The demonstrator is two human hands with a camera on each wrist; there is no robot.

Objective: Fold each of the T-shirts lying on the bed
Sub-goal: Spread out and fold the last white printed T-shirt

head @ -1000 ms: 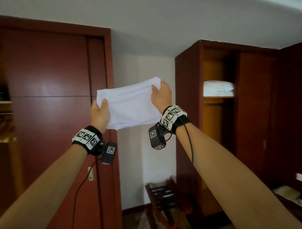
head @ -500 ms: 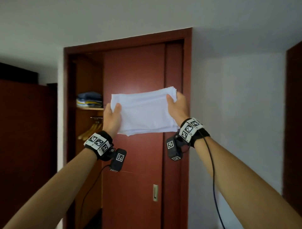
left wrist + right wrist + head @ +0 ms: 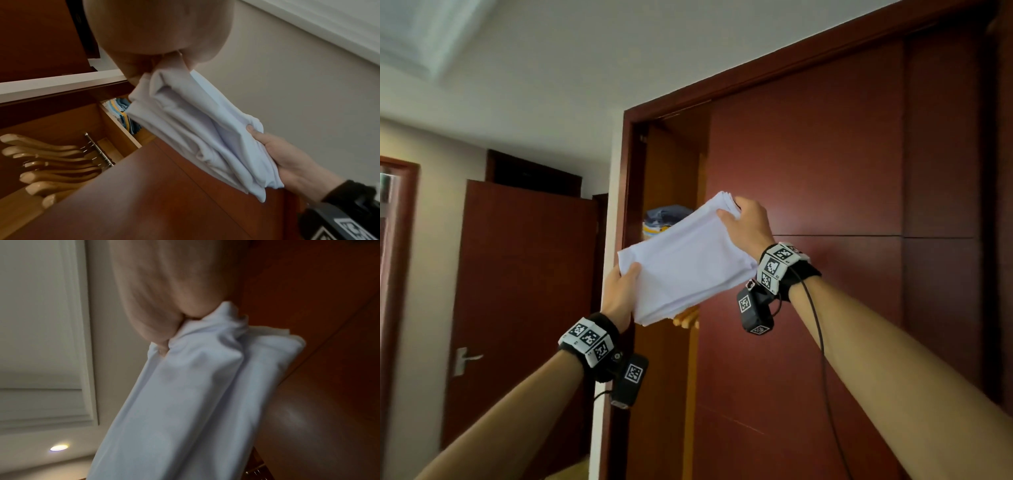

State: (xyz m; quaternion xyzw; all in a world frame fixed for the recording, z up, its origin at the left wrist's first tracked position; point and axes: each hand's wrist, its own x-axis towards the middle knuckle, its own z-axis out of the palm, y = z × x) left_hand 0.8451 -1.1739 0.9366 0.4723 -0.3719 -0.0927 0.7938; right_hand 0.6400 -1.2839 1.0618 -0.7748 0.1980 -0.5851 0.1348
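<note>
The left hand [image 3: 619,294] grips the lower left corner of the folded white T-shirt [image 3: 688,260], thumb on top and fingers curled under it. The right hand [image 3: 748,222] holds the upper right end in the same way, its thumb [image 3: 249,129] pressing on the cloth. The T-shirt is held in the air in front of the wardrobe [image 3: 808,205], at its open part. Behind the T-shirt, a pile of folded clothes [image 3: 662,219] lies on the wardrobe shelf. Below this shelf, wooden hangers [image 3: 51,162] hang on a rail.

Wardrobe [image 3: 825,171], wooden hangers [image 3: 51,162], door [image 3: 517,291]
</note>
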